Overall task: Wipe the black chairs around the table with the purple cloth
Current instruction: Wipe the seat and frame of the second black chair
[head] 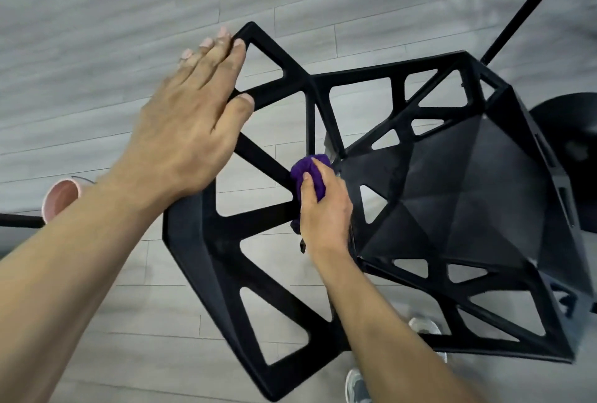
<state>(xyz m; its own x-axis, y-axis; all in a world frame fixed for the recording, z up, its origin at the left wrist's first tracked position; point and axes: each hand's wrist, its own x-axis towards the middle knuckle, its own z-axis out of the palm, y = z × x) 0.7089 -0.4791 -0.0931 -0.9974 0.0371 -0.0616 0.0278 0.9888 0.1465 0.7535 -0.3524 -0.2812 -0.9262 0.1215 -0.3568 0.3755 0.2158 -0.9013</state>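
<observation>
Mostly hidden under right hand [324, 212]: purple cloth [310, 172].

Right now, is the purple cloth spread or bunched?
Bunched: purple cloth is a wad gripped in the right hand against the black chair backrest.

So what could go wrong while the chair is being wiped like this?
1. The left hand lies flat on the chair back rather than gripping it, so the chair might slide on the smooth floor.
2. The right hand pushes the bunched cloth into a tight joint; the cloth could snag or fingers get pinched.
3. The pink container stands close by and could get knocked.
</observation>
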